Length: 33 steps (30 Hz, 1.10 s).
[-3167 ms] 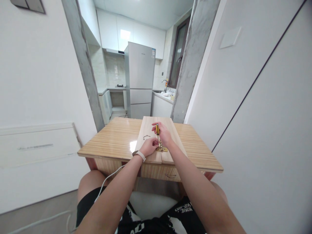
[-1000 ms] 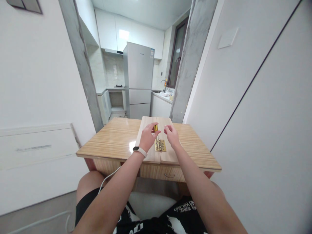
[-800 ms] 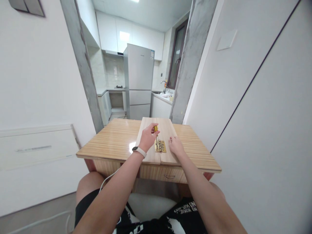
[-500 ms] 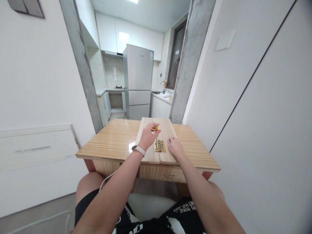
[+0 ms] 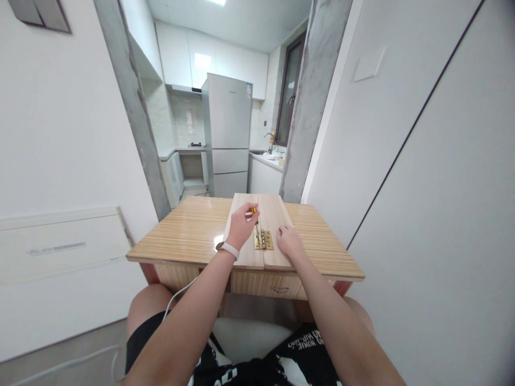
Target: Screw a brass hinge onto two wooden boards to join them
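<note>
My left hand [image 5: 242, 222], with a pale watch band on its wrist, is closed around the yellow-and-black handle of a screwdriver [image 5: 255, 210]. The shaft points down and its tip meets the left leaf of a brass hinge [image 5: 264, 240]; the screw under it is too small to make out. The hinge lies open across the seam between a left wooden board [image 5: 245, 252] and a right wooden board [image 5: 277, 257]. My right hand [image 5: 289, 241] rests on the right board beside the hinge, fingers slightly bent, holding no tool.
Both boards lie on a striped wooden table [image 5: 181, 236] with a drawer [image 5: 261, 284] in front. A white cable [image 5: 179, 292] runs by my left leg. Beyond the table stand a grey fridge [image 5: 229, 112] and a sink counter [image 5: 265, 171].
My left hand has shifted slightly left, and the screwdriver handle leans further left with its tip still at the hinge. My right hand stays in place on the board.
</note>
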Tool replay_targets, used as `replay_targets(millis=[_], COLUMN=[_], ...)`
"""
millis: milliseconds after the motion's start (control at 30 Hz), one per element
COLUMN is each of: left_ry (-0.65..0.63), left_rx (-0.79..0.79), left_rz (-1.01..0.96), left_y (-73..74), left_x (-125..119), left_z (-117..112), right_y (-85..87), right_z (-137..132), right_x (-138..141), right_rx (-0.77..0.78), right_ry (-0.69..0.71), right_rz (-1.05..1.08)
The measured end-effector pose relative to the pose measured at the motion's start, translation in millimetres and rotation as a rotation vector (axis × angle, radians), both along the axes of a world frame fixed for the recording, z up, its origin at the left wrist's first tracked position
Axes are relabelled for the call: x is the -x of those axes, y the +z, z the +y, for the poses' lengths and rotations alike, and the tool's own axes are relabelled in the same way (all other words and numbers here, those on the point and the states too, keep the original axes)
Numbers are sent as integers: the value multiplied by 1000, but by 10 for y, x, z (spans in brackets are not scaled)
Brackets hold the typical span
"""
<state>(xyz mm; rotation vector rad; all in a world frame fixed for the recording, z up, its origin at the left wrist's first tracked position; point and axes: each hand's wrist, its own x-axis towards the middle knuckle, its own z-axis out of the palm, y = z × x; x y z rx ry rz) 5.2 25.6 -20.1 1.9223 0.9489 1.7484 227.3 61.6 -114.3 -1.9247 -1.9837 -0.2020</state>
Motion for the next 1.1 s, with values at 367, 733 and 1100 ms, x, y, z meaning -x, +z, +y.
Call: replay_targets(millis=[367, 733, 1100], left_ry=[57, 84, -32], left_rx=[-5, -58, 8], left_rz=[33, 18, 23], left_y=[33, 54, 41], left_x=[-53, -71, -114], left_z=[22, 13, 21], right_y=[-17, -29, -6], right_z=[12, -1, -10], right_x=[-18, -18, -17], right_rx=[-14, -47, -26], right_ry=[6, 5, 7], right_rz=[22, 12, 12])
